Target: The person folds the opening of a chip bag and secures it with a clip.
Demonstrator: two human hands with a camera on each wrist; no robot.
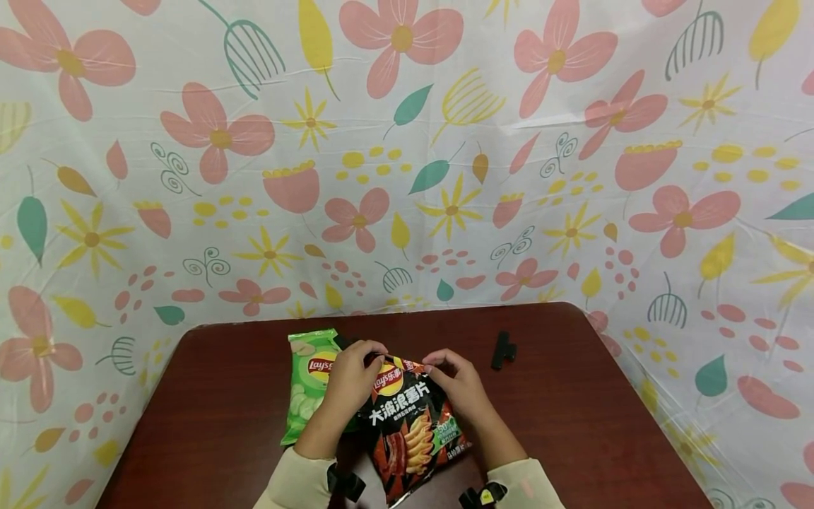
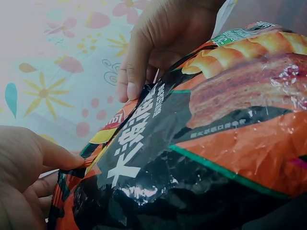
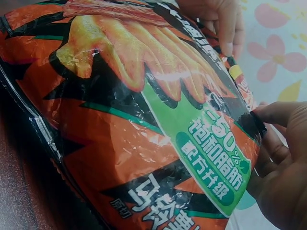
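Observation:
Both hands hold a black and orange bag of potato chips (image 1: 413,431) by its top edge, tilted up over the table. My left hand (image 1: 352,378) pinches the top left corner between thumb and fingers; the left wrist view shows the thumb (image 2: 72,158) pressed on the crimped edge. At the top right corner my right hand (image 1: 463,385) pinches the same edge, with the thumb (image 3: 276,115) on the front in the right wrist view. The bag's printed front faces up towards the head camera, and its top looks closed. Its back is hidden.
A green bag of chips (image 1: 305,396) lies left of the black one, partly covered by the left hand. On the right of the dark red table (image 1: 572,410) lies a small black object (image 1: 502,350). Flowered cloth (image 1: 407,177) hangs behind the table.

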